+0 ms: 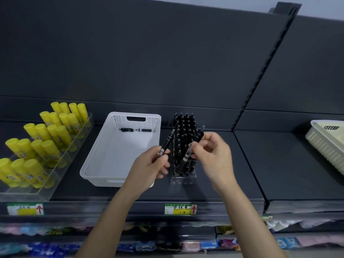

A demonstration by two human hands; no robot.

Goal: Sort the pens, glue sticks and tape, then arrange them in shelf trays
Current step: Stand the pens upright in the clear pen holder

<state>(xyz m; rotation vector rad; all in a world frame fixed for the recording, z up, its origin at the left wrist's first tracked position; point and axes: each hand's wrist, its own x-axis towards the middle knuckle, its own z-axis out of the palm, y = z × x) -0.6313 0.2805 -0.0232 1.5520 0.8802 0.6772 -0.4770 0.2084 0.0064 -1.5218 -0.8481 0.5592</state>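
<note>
Both forearms reach up from the bottom edge over a dark shelf (214, 190) backed by a dark panel. Left hand (150, 164) pinches one black pen (167, 141) tilted up-right; right hand (212, 151) pinches another black pen (192, 149) just above the clear pen holder (183, 180) packed with upright pens. Left of it, the white basket (96, 162) holds one pen (136, 130); further left, yellow glue sticks (44, 133) fill a clear tray (61, 175).

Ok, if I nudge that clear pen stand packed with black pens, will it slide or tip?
The clear pen stand has a narrow base under tall upright black pens, so it is probably top-heavy: a high push may tip it. A low push likely slides it on the smooth dark shelf.
</note>
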